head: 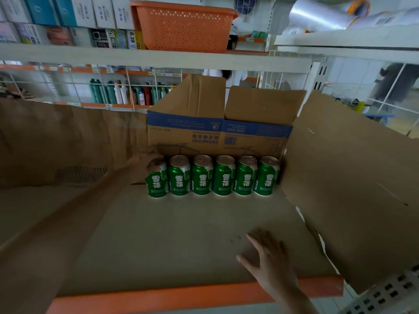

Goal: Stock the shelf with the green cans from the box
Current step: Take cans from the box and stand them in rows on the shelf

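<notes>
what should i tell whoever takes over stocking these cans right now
Left hand: fingers closed over the top of the leftmost green can, at the row's left end.
Right hand: open, flat on the cardboard-lined shelf, holding nothing.
Done: six green cans stand upright in one row against the upside-down cardboard box at the back.
Left: release the sixth can and add further rows in front. The supply box is out of view.

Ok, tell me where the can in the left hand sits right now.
The leftmost green can stands at the left end of the row of six, under the left hand, before the cardboard box.
</notes>
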{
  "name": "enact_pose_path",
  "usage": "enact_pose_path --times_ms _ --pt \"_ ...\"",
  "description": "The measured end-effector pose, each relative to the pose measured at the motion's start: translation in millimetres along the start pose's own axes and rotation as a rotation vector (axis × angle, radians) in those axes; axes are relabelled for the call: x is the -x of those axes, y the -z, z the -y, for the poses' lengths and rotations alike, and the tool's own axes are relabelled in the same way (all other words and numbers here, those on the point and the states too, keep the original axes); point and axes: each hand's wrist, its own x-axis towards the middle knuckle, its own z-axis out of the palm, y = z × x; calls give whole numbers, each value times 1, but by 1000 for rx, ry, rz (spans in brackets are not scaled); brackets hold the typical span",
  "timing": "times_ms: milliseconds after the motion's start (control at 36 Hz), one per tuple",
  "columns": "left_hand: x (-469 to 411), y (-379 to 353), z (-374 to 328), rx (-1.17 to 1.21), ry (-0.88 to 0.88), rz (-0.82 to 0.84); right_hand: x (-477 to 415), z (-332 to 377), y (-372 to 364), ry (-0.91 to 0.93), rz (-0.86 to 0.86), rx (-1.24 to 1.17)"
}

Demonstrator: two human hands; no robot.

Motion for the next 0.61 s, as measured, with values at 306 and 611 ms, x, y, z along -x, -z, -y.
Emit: enact_pose_path --times_ms 306,611 --pt "23 -4 -16 35 26 -107 1 0 -1 7 -26 -9" --pt "41 -23 -28 34 102 -172 1 2 3 10 -16 -9"
